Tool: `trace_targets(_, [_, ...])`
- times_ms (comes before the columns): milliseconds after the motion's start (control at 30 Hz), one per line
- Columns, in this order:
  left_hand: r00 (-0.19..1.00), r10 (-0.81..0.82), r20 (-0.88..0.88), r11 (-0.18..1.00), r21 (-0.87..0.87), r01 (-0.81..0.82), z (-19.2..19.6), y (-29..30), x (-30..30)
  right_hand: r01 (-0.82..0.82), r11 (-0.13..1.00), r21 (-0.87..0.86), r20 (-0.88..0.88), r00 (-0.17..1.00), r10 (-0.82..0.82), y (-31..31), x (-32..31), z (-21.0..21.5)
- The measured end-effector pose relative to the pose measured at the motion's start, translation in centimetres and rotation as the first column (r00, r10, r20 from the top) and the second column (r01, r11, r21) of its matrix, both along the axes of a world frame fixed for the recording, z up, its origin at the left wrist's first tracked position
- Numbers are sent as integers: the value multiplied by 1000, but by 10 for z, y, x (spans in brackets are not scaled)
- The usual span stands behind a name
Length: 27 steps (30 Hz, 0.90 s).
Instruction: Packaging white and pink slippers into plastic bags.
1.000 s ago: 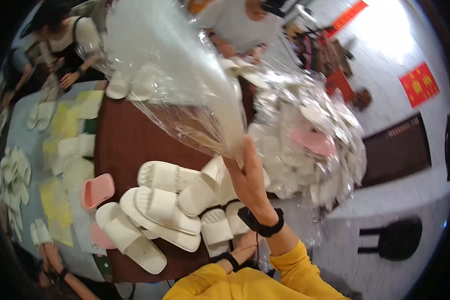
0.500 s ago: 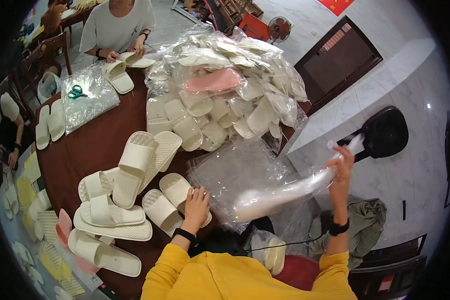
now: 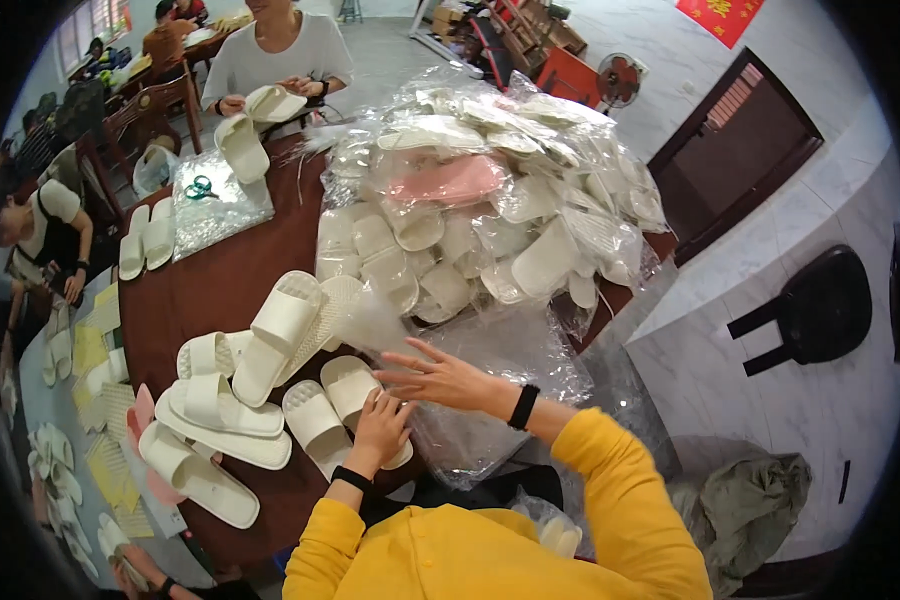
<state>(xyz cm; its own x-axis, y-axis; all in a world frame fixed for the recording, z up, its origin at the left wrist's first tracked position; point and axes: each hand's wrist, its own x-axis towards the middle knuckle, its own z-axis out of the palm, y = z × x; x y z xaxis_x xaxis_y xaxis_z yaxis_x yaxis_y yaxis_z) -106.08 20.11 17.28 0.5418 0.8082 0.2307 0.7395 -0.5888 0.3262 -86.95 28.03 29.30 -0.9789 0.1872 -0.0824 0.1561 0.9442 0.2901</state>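
Marbled floor, black stool, dark door; bright window (upper left)

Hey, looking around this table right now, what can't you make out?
All in the head view:
1. White slipper under the left hand: partly covered by that hand.
2. Whitish plastic by the right hand: blurred, so its outline and any contact are unclear.
3. Bagged slipper pile: lower slippers hidden beneath upper ones.
4. Co-worker at lower left: mostly cut off by the picture's edge.

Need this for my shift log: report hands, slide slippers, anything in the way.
Left hand on white slide slipper. Right hand open, over clear plastic bags. Possible obstruction: blurred clear plastic beside right hand; whether held, can't tell.
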Motion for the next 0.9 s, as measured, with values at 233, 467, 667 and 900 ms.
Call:
trace_targets(233, [999,34,0,999,-35,-34,17,-8,4,519,656,-549,-249,647,-721,-37,8,-65])
trace_targets(467, [809,434,396,896,-99,-433,64,30,-20,628,353,-693,-97,404,-910,-16,15,-118])
trace_targets(667, [915,403,-24,901,185,-392,56,76,-73,499,411,-763,-232,382,-895,-4,12,-121])
trace_targets(900, [846,405,-348,914,168,-369,29,97,-88,367,468,-804,-347,350,-870,-6,22,-133])
